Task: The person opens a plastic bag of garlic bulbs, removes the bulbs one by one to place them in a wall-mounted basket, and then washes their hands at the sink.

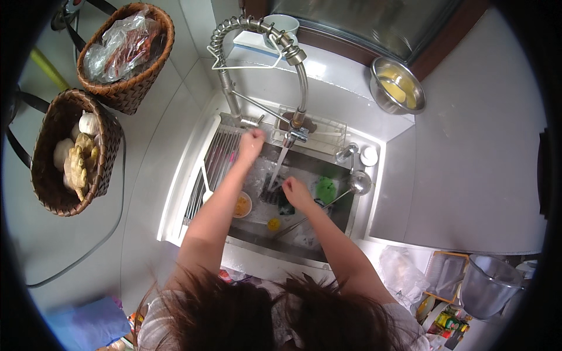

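Water runs from the spring-neck faucet (292, 136) into the steel sink (250, 230). My left hand (253, 142) is raised at the sink's back left, beside the faucet, its fingers curled; whether it holds anything cannot be told. Just right of the stream is my right hand (296, 193), fingers bent and partly hidden, near a dark item in the basin. A green scrubber (326, 189) lies right of it. Below are a small yellow round item (273, 224) and a bowl with yellowish bits (241, 205). A long-handled steel ladle (360, 183) leans across the sink's right side.
A slatted drying rack (219, 153) covers the sink's left part. Behind the basin stands a wire caddy (327, 136). A steel bowl with yellow pieces (397, 85) is on the back ledge. Two woven baskets, one with garlic and ginger (77, 153), one with plastic bags (123, 48), stand left.
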`<state>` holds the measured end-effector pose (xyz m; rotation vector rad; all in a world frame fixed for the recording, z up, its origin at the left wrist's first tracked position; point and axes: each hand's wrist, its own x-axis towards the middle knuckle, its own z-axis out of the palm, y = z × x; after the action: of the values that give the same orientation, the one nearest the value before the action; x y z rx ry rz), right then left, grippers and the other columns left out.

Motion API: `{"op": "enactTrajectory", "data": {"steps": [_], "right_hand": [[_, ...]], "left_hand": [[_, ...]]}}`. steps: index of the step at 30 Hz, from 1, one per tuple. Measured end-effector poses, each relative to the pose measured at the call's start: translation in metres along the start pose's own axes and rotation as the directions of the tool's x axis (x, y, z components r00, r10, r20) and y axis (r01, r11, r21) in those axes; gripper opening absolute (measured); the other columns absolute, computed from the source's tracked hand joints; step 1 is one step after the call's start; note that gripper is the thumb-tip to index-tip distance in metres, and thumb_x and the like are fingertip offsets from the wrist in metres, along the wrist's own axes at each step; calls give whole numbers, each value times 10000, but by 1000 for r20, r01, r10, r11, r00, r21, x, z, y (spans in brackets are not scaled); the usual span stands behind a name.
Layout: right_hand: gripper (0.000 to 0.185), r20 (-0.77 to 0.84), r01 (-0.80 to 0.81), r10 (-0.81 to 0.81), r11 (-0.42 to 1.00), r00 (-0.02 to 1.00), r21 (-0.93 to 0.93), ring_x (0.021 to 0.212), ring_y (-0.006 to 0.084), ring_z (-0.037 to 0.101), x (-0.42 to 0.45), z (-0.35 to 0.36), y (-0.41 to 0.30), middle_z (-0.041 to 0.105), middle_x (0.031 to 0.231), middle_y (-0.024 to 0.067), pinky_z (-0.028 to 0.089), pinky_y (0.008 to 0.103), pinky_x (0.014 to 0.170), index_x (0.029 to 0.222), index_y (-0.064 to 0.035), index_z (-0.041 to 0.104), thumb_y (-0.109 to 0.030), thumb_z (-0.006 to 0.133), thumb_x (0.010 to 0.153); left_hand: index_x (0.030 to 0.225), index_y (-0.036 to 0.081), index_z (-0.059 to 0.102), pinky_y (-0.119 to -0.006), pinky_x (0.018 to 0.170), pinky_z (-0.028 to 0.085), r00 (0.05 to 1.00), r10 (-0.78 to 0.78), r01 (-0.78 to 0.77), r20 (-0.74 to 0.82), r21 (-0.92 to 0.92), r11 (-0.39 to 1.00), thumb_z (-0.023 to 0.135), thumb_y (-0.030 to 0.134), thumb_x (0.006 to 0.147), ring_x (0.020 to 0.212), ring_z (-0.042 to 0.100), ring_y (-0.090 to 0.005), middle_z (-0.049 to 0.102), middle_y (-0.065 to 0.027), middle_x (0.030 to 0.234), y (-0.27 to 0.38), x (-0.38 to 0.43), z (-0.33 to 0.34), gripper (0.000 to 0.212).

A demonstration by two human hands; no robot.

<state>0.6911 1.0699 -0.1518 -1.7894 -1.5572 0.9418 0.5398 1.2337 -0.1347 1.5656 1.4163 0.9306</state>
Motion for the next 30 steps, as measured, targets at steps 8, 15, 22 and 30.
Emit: {"op": "enactTrajectory", "data": {"steps": [8,15,22,30], "right_hand": [[201,-49,22,-28,993,998,-116,801,345,571,-68,-15,28,618,772,149,439,431,714,824,-18,604,-217,587,803],[197,-266,262,-319,938,910,-227,913,340,547,-75,-32,25,628,860,137,389,451,872,783,-23,622,-216,588,804],[342,80,-3,23,969,997,-249,1077,372,480,-86,-33,9,505,1191,202,362,445,942,1122,-29,533,-174,575,815],[367,89,-110,98,983,991,148,1116,379,416,-81,-8,-9,490,1141,187,264,495,1003,1104,-21,458,-333,423,913]], "left_hand": [[884,60,675,-436,733,485,946,292,-321,144,554,768,628,213,775,806,616,-356,632,-202,837,58,48,-10,194],[969,19,626,-433,693,491,980,153,-96,-130,366,926,646,211,771,735,627,-363,638,-210,747,55,41,-16,277],[689,13,612,-395,671,482,987,129,-154,96,326,933,603,239,796,779,589,-376,604,-234,806,8,-102,37,250],[1212,153,481,-394,969,365,590,-233,789,773,-613,-38,333,499,920,1153,467,-227,500,-64,1237,21,-234,70,477]]}}
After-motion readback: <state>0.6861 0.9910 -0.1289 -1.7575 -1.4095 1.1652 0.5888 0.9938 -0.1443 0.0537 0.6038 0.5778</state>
